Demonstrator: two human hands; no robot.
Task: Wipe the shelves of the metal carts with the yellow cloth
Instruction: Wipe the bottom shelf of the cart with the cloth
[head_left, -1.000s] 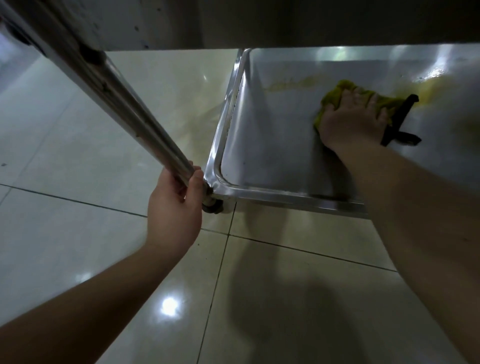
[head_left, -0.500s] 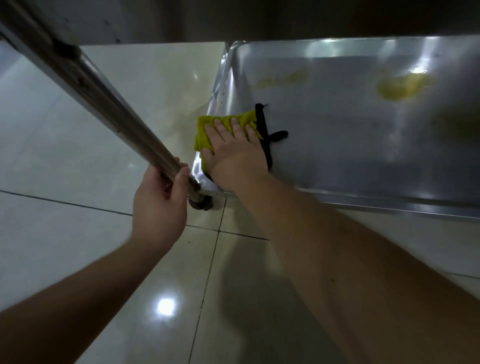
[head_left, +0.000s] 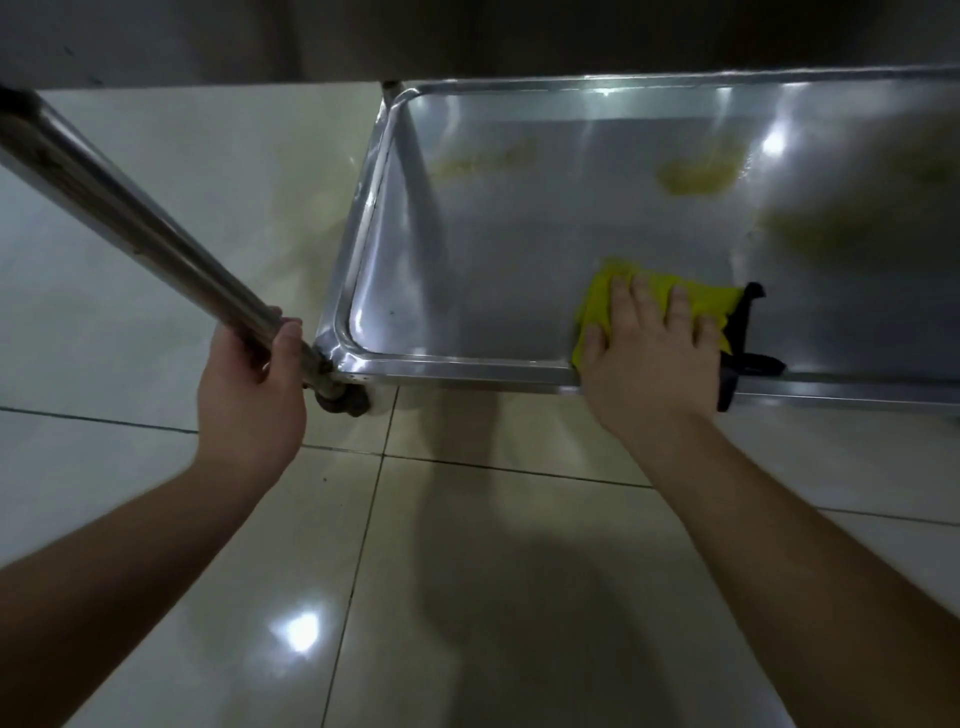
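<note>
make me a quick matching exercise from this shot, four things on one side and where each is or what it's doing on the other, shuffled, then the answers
Things:
1. left hand
2. right hand
3. yellow cloth
4. yellowish smear

States:
A. far part of the shelf, away from the cloth
B. lies flat under a hand at the shelf's near rim
C. grips the cart's metal post
D. presses down with straight fingers

Pairs: 1-C, 2-D, 3-B, 4-A

Your bottom metal shelf (head_left: 467, 291) carried yellow cloth (head_left: 696, 299) against near rim, yellowish smears (head_left: 693, 176) farther back; glossy tiled floor (head_left: 467, 571) lay beneath.
</note>
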